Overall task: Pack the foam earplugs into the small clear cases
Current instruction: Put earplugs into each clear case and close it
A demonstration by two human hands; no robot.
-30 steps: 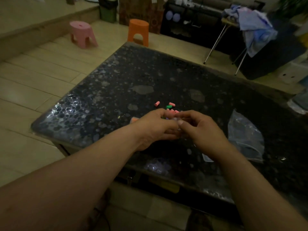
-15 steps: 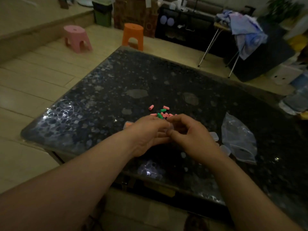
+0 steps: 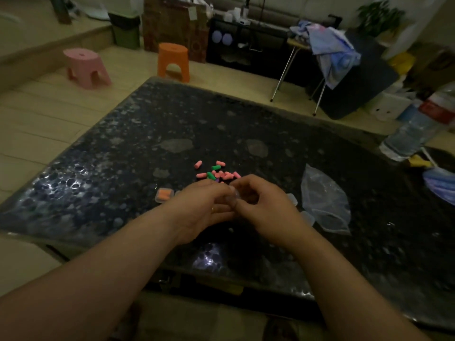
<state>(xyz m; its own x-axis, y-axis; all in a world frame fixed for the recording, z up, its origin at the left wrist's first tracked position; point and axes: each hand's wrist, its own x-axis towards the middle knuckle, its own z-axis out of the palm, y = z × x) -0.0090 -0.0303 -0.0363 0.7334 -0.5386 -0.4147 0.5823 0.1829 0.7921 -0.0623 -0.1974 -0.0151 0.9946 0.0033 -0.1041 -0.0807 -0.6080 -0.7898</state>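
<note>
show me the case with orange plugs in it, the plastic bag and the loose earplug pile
case with orange plugs [image 3: 157, 196], head view, its left rim
plastic bag [image 3: 325, 200], head view, its crumpled middle
loose earplug pile [image 3: 222, 174], head view, a pink plug mid-pile

A loose pile of pink and green foam earplugs [image 3: 216, 172] was spread on the dark speckled glass table [image 3: 123, 168], just behind the left hand [image 3: 202, 207] and right hand [image 3: 266, 205], between which a small clear plastic case [image 3: 232, 196] was pinched. A clear case packed with orange earplugs [image 3: 164, 195] was set just left of them, a crumpled clear plastic bag [image 3: 325, 200] to their right.
</note>
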